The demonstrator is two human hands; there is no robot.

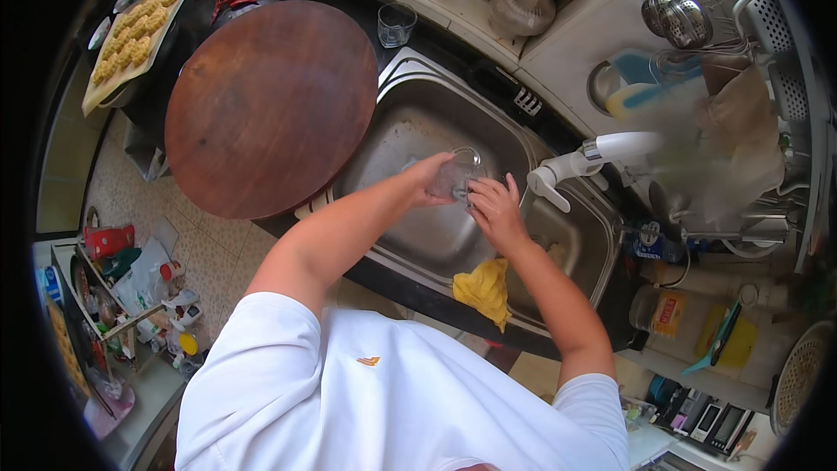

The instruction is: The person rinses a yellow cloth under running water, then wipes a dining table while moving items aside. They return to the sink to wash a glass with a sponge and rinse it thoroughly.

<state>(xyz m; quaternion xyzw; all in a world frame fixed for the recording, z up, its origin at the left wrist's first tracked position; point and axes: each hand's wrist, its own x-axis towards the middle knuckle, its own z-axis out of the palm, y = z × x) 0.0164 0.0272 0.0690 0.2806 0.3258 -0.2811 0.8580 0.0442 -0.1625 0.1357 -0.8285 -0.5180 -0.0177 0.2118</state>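
Observation:
Over the large basin of a stainless-steel sink [431, 235], my left hand [431, 178] grips a clear glass [452, 182] tilted on its side. My right hand [495, 208] has its fingers on the glass's other end, at the rim or base; which one cannot be told. Right of my hands stands the white faucet [562, 173], its spout pointing away to the right. A yellow cloth [482, 289] hangs over the sink's near edge, left of my right forearm.
A round wooden board [274, 111] overlaps the basin's left side. Another glass [395, 25] stands behind the sink. A tray of shaped dough pieces [134, 36] lies far left. A jug with an orange lid [523, 6] stands on the back ledge; utensils hang at right.

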